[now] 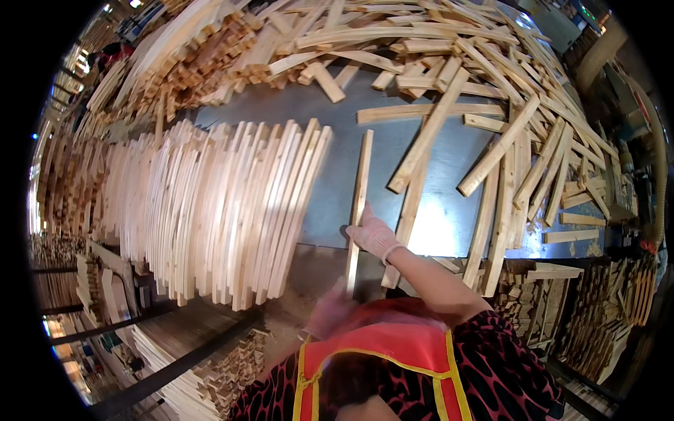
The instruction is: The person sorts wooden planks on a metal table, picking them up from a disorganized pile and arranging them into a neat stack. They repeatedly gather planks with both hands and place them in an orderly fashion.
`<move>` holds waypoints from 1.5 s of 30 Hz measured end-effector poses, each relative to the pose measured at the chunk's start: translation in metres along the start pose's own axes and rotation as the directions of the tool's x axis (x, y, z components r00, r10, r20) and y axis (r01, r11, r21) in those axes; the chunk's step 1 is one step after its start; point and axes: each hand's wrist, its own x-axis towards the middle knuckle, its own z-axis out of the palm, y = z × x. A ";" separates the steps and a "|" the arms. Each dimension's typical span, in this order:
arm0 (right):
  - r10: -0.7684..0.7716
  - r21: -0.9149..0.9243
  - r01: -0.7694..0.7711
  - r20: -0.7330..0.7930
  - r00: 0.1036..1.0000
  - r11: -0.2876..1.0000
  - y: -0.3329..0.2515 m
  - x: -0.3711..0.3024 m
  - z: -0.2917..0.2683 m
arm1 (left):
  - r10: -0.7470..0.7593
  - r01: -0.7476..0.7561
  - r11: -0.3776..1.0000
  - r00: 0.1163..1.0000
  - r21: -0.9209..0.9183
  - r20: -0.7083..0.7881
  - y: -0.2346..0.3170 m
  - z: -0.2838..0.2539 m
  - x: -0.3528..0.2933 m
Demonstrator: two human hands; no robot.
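Clearly, the right hand [374,237], in a pale glove, has the wooden stick [361,186] in its grip, drawn narrow around the lower half of the wood. The stick points away from the body, far end over the desk [331,207] and near end by the red apron [393,339]. Held below its middle, it probably keeps the wrist close to the body and leaves the far part free to steer.

The left hand [328,312] is a blur beside the stick's near end. I cannot tell whether its grip is wide or narrow, nor whether it touches the wood; being so close, it may be there to steady or guide that end.

On the left, a row of sticks [225,210] lies side by side, nearly parallel, with the near ends reaching past the desk's edge. Such an order likely saves room and makes the ends easy to compare and grasp. The held stick is just right of this row, apart from it and at almost the same slant.

To the right and beyond, a loose pile [430,133] lies crisscrossed, some pieces overhanging the near edge; it looks tipped out rather than arranged, perhaps simply to stay within reach.
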 end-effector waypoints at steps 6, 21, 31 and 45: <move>-0.354 -0.176 0.338 -0.069 0.933 0.925 -0.067 0.059 0.038 | 0.296 -0.057 0.871 0.854 0.487 -0.429 -0.033 -0.050 -0.012; -0.258 -0.252 0.133 -0.568 0.781 0.958 0.048 -0.017 -0.035 | 0.372 -0.144 0.798 0.882 0.586 -0.291 -0.011 -0.037 0.033; 0.138 0.140 -0.040 -0.814 0.564 0.989 0.109 0.014 -0.165 | 0.223 -0.071 0.911 0.913 0.405 -0.342 0.025 -0.029 0.132; -0.292 -0.120 0.311 0.149 0.945 0.943 -0.035 0.060 0.056 | 0.277 0.080 0.806 0.825 0.586 -0.493 0.008 -0.074 0.065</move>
